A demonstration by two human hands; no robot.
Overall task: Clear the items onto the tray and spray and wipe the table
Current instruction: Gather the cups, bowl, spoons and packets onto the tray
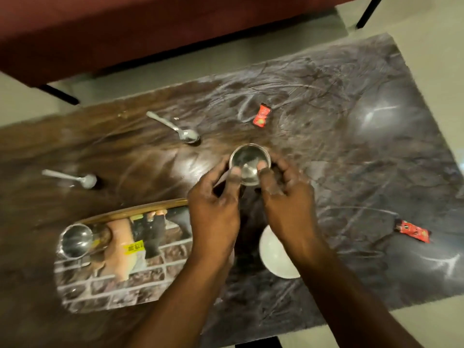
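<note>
Two hands close on a small steel bowl (249, 163) at the middle of the dark, streaked tabletop (364, 172). The left hand (213, 217) takes it from the left and the right hand (288, 197) from the right. The fingers (262, 170) of each are curled round the wall, with a thumb tip hooked over the near rim into the bowl. Whether the bowl is lifted or sits on the tabletop cannot be told. A pale strip shows between the left hand and the bowl, and the blur hides what it is.

The tray (135, 211) lies at the near left, printed with a picture and a brick pattern, its right end hidden under the left hand. A steel cup (76, 241) stands at the tray's left end, its mouth open to the camera. A white dish (273, 257) sits on the tabletop just right of the tray, partly under the right wrist.

The far spoon (175, 128) lies beyond the tray, up and left of the steel bowl. The left spoon (72, 178) lies well apart from it near the left edge. The far sachet (262, 115), which is red, lies just beyond the steel bowl. The right sachet (413, 231), also red, lies well off toward the near right. A maroon seat (125, 33) stands past the far edge.
</note>
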